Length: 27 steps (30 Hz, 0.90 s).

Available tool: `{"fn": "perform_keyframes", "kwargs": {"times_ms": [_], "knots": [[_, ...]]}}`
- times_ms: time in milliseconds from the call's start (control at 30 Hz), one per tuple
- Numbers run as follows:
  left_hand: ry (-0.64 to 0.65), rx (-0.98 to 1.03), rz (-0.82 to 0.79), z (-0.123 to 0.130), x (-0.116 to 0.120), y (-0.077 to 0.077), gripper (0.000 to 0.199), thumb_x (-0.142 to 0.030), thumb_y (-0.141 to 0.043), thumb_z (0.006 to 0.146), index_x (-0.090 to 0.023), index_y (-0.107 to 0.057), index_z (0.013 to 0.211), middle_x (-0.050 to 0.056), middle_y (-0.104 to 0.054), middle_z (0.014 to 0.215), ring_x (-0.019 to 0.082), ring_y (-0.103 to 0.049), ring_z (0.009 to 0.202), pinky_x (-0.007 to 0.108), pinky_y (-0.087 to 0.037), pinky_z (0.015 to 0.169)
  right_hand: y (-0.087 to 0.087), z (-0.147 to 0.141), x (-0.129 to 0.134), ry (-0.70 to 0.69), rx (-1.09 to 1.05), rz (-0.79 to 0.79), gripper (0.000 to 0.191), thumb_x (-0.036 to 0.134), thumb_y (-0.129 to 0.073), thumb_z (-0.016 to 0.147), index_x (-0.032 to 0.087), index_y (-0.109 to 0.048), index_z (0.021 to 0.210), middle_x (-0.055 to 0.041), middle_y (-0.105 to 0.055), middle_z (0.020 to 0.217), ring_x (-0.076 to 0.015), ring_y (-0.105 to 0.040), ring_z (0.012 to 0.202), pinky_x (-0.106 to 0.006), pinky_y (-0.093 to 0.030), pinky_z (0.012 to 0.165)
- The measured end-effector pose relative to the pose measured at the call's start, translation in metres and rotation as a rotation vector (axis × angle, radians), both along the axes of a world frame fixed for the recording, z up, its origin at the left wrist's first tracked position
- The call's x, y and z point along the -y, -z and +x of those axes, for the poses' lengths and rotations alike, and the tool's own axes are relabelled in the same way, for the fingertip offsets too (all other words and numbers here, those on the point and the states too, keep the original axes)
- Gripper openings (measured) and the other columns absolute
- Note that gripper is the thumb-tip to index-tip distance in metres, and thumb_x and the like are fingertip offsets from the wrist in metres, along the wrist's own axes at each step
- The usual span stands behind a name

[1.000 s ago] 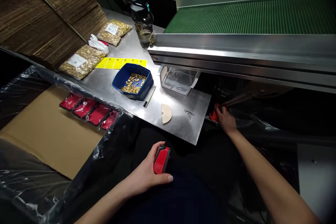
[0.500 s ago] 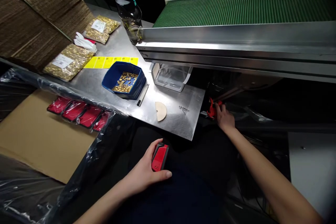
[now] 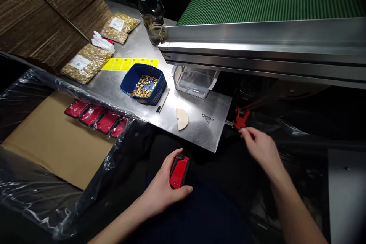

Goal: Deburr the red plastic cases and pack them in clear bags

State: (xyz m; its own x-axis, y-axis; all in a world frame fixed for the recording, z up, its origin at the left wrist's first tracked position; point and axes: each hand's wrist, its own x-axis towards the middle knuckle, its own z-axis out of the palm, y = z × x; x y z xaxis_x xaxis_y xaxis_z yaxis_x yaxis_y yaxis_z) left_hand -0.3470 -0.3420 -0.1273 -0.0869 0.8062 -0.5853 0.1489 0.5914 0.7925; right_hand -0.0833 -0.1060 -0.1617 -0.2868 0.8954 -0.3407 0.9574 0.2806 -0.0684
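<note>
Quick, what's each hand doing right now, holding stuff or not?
Left hand: holding a red-and-black object.
Right hand: curled near an orange-red tool; can't tell if it's holding anything.

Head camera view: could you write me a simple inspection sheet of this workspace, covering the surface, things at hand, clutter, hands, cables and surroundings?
Surface: metal tabletop, one corner pointing toward the person.
Things at hand: red-and-black item; red tool beyond the tabletop's right edge.
Clutter: blue bin holding gold-coloured pieces, clear tray, pale half-disc, small metal tool, yellow labels, dark bottle.
Hands: left hand grips the red-and-black item; right hand is by the red tool, contact unclear.
Cables: nothing seen clearly; the lower right is dark.
Surroundings: green ribbed belt, strapped cardboard stack, red packs.
</note>
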Motion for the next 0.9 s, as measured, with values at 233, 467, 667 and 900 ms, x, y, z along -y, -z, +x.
{"fn": "perform_keyframes", "kwargs": {"times_ms": [233,467,667,900], "knots": [[0.036,-0.120,0.141,0.017,0.001,-0.007,0.090,-0.018,-0.076,0.074,-0.033,-0.033,0.152,0.009,-0.042,0.154,0.032,-0.049,0.136,0.045,-0.043,0.116,-0.050,-0.086,0.129,-0.072,-0.913,-0.757,0.068,0.045,-0.063,0.096,0.028,-0.039,0.157,-0.0041,-0.047,0.159,-0.0213,-0.048,0.144,-0.036,-0.040,0.121],[0.017,-0.113,0.068,0.024,0.009,0.002,0.081,-0.018,-0.068,0.080,-0.032,-0.033,0.152,0.008,-0.050,0.148,0.030,-0.055,0.131,0.045,-0.049,0.111,-0.034,-0.098,0.152,0.193,-0.972,-0.721,0.056,0.031,-0.067,0.090,0.030,-0.059,0.145,0.0001,-0.062,0.145,-0.0208,-0.059,0.134,-0.035,-0.046,0.117],[0.022,-0.140,0.059,0.029,0.005,-0.002,0.074,-0.024,-0.070,0.083,-0.030,-0.035,0.149,0.007,-0.052,0.143,0.026,-0.059,0.126,0.043,-0.051,0.108,-0.029,-0.099,0.157,0.208,-1.001,-0.651,0.041,0.035,-0.045,0.105,0.030,-0.063,0.141,-0.0005,-0.065,0.141,-0.0180,-0.062,0.129,-0.034,-0.048,0.114],[-0.001,-0.131,0.090,0.027,0.008,0.001,0.076,-0.018,-0.067,0.082,-0.032,-0.033,0.149,0.006,-0.052,0.144,0.025,-0.057,0.128,0.042,-0.051,0.108,-0.033,-0.101,0.155,0.148,-0.974,-0.687,0.050,0.031,-0.064,0.094,0.031,-0.059,0.145,-0.0003,-0.063,0.143,-0.0193,-0.060,0.131,-0.033,-0.047,0.114]]}}
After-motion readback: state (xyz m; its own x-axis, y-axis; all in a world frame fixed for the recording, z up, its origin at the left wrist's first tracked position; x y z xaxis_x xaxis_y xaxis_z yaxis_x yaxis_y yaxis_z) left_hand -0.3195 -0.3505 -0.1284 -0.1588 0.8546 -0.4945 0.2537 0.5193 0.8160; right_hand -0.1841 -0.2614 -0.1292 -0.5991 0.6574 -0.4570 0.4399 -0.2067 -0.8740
